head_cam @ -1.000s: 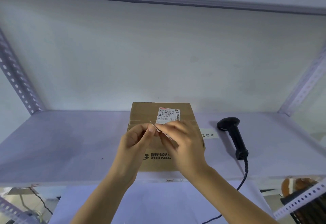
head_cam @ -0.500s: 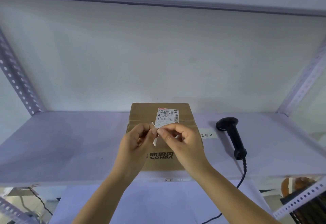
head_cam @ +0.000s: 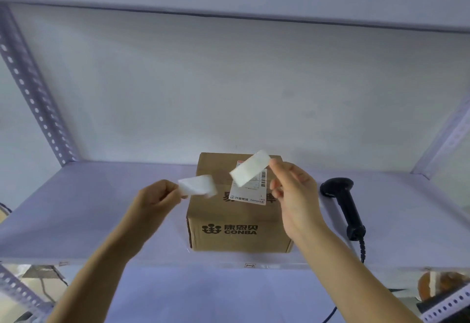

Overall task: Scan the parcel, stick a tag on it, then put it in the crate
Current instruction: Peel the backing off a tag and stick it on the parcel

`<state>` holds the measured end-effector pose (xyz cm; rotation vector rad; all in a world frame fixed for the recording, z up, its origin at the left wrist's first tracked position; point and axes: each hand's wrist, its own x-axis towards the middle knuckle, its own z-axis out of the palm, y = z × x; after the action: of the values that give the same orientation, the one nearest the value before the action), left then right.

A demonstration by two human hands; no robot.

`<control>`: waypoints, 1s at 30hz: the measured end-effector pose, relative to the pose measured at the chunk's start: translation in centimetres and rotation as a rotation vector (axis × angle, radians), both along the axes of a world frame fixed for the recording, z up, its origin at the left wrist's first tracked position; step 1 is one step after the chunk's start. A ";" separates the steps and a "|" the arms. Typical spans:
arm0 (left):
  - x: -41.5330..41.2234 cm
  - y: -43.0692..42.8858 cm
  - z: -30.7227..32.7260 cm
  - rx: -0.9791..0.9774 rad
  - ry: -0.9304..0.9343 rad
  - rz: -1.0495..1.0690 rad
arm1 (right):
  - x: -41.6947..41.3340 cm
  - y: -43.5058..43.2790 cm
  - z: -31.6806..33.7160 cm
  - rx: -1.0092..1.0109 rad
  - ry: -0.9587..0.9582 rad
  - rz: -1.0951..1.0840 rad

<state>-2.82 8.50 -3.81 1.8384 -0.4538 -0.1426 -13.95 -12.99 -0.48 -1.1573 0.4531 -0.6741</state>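
Holding two white slips apart above the box [head_cam: 240, 205]: left hand [head_cam: 155, 199] pinching one slip [head_cam: 197, 185], right hand [head_cam: 295, 195] pinching the other [head_cam: 250, 168], likely tag and backing, though telling which is which is not possible. Probably sitting mid-task, with the scanner [head_cam: 342, 205] lying beside the box, tag not yet stuck, crate out of view. Resting on a pale shelf [head_cam: 89, 210] in a metal rack, plain wall behind.

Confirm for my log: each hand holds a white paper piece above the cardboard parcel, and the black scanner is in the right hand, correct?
Not quite. The head view shows the black scanner lying on the shelf, right of the cardboard parcel, in neither hand. The left hand and right hand each hold a white paper piece.
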 end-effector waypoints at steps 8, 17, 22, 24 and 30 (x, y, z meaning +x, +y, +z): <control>7.9 5.6 -6.9 0.435 -0.005 0.191 | -0.1 0.0 -1.1 -0.059 0.031 -0.011; 8.1 6.2 -7.5 0.710 -0.092 0.246 | -0.2 0.5 -2.3 -0.127 0.071 0.034; 4.5 4.3 -0.8 0.420 -0.333 0.363 | -0.1 0.9 -2.4 -0.325 0.109 -0.021; 2.2 2.5 2.1 0.246 -0.319 0.232 | 0.2 1.2 -2.5 -0.447 0.159 -0.067; -3.5 -3.2 4.9 -0.022 -0.040 -0.160 | 0.8 1.9 -3.2 -0.772 0.154 -0.247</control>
<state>-6.31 5.33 1.07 1.7851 -0.6285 -0.2087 -13.17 -11.14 -3.68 -1.9096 0.4838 -1.0239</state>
